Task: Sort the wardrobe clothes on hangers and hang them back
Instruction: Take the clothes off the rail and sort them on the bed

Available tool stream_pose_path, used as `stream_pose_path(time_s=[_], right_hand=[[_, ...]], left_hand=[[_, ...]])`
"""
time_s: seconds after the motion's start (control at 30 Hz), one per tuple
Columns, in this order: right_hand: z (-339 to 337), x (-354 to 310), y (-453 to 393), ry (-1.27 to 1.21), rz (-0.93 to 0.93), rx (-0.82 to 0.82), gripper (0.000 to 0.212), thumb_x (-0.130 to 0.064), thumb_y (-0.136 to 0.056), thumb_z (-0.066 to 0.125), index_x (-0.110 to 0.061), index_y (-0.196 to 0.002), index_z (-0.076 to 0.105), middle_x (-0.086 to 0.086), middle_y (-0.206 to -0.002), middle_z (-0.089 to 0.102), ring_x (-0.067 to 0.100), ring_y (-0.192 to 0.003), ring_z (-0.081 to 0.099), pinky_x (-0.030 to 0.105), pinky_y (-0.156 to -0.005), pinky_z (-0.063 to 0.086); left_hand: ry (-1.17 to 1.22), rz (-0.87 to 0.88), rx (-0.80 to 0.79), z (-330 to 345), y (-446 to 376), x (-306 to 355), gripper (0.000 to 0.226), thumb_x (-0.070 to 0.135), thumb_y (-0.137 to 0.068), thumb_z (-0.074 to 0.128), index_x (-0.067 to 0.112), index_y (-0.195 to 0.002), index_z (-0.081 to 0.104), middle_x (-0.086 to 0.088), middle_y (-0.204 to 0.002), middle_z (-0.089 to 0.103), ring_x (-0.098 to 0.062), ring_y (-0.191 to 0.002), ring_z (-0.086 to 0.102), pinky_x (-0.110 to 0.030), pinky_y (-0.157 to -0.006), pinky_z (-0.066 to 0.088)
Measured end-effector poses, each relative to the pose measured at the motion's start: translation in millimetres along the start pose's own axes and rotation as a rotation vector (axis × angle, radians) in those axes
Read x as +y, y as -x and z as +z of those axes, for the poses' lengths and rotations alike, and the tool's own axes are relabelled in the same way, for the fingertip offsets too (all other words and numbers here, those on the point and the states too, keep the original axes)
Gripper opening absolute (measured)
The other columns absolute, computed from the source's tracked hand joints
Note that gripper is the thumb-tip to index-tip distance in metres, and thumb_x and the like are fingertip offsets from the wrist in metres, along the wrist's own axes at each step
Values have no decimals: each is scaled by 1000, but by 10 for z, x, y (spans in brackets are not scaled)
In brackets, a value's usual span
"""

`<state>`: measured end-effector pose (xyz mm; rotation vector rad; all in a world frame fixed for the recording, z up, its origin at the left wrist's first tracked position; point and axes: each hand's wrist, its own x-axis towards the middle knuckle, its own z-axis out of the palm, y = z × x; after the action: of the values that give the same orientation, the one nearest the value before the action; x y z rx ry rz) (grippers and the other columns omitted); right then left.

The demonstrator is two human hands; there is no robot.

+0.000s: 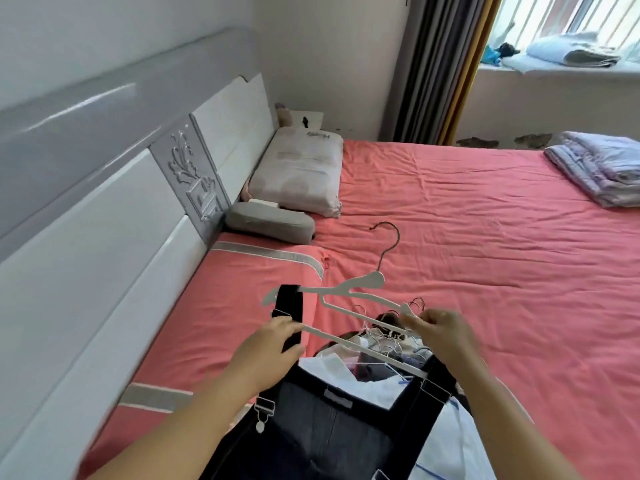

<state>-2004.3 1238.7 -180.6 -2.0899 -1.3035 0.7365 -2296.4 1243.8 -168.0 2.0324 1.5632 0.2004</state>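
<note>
Over the near edge of the coral bedsheet [485,209], a white plastic hanger [349,289] is held level in both hands, its dark metal hook [389,244] pointing away toward the headboard [104,174]. The left hand [273,351] is seen at the hanger's left end, fingers curled and pinched on the black shoulder strap [290,306] that is looped over the hanger arm; the strap's metal slider is pressed under the fingertips. The right hand [440,327] is closed on the hanger's right end, thumb and forefinger clamped on the lower bar where the second strap [438,372] is threaded. Below the hanger, dark denim dungarees [325,431] are hung by those two straps, the bib with its grey label turned up to the camera, a silver clasp [265,407] dangling at the left side. Beneath the dungarees, a heap of clothes on wire hangers [384,337] is laid on the sheet, a white shirt [446,441] uppermost. Against the headboard, a coral pillow with grey bands [221,306] is set nearest, a grey bolster [270,223] beyond it, and a pale wrapped pillow [298,174] farther still. Well away from the headboard, at the sheet's far right corner, a folded lilac quilt [602,168] is placed. Behind the bed, striped curtains [440,64] are drawn aside from the window, and folded bedding [568,51] is stacked on the sill.
</note>
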Motion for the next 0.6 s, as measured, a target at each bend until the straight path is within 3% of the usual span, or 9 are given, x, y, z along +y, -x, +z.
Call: stream_pose_path(time_s=[0.13,0.3,0.4,0.5,0.53,0.6], right_hand=[[239,416,-237,16,64,-7,47,-48,-78,71,-7,-59,56,-2,-47,47,14,-48,41,29,-52,29],[415,644,-312,88,83,-54,26,-33,-78,74,-12,-67,62,-4,-51,49,11,-51,44,28,-50,28],[533,825,-345,54,107,-137,19,-27,-71,79,-20,-72,62,-4,-63,58,19,-65,55,40,-66,47],[620,880,-300,114,58,-188,44,-23,-68,82,-20,-107,62,-2,-102,60,19,-98,56,41,-89,47],[645,839,-261,143,29,-176,54,-23,-68,82,-17,-117,59,-3,-108,56,19,-104,54,39,-93,44],[698,679,-162,138,-16,-180,53,-23,-71,81,-17,-119,58,-4,-108,53,16,-104,53,32,-90,42]], left_hand=[[23,-38,-74,304,-193,-114,43,30,-93,53,20,-135,50,6,-143,42,-9,-128,41,-19,-101,31],[55,-91,-117,524,-295,-272,41,31,-94,52,21,-134,50,8,-140,44,-7,-125,44,-21,-102,34],[63,-101,-123,558,-328,-333,40,30,-94,53,21,-133,51,8,-138,46,-8,-124,44,-21,-102,34],[82,-97,-108,554,-329,-378,40,30,-93,54,21,-131,53,6,-137,48,-9,-122,46,-23,-101,35],[85,-94,-101,538,-314,-383,39,30,-93,54,21,-131,53,6,-136,49,-9,-122,46,-23,-101,35],[90,-92,-85,489,-253,-398,39,31,-92,54,21,-130,54,6,-136,49,-9,-121,47,-23,-99,35]])
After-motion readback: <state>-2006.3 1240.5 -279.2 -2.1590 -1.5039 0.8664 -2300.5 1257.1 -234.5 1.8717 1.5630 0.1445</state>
